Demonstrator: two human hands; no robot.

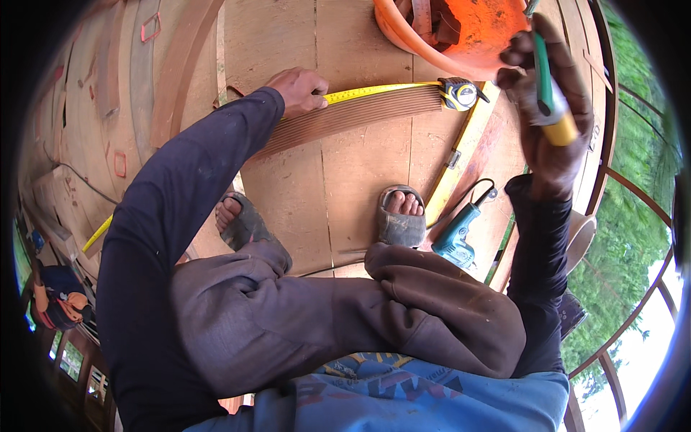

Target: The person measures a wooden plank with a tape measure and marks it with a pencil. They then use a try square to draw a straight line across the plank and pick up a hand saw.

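My left hand (297,92) is closed, pinching the yellow tape blade (381,91). The blade runs right to the tape measure's case (458,94), which sits at the far right end of a stack of brown grooved wooden strips (345,119). Beneath my left hand, the near end of the strips is partly covered by my sleeve. Raised at the right, my right hand (558,122) is blurred and curled around a slim green tool (542,68) with a white and yellow part by the palm. I cannot make out the tool's exact kind.
An orange bucket (489,36) with wood scraps stands beyond the tape case. A yellow spirit level (455,162) and a teal power drill (458,234) lie near my right foot. Brown planks (183,65) rest at the left. Railings and greenery border the right side.
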